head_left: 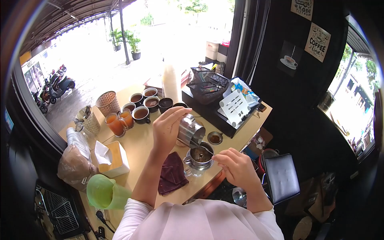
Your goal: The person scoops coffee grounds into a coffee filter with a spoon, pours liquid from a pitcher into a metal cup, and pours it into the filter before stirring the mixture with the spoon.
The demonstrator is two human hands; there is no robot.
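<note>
My left hand [170,125] is wrapped round a metal pitcher [191,130], which is tilted with its mouth over a metal drip filter [200,157]. Dark grounds or liquid show inside the filter, which sits on a glass mug [195,172]. My right hand [232,162] pinches the handle of a thin spoon [207,149] whose far end reaches into the filter. A small round metal dish [215,138] with brown contents lies behind the filter. The dark red cloth [173,174] is left of the mug.
Several black cups [141,113] of brown drink and orange-filled glass mugs [115,125] stand at the back left. A tissue box [116,160] and green pitcher [101,192] are left. Behind, a black box [208,114] holds a sign [236,107]. A black stool [282,178] stands right.
</note>
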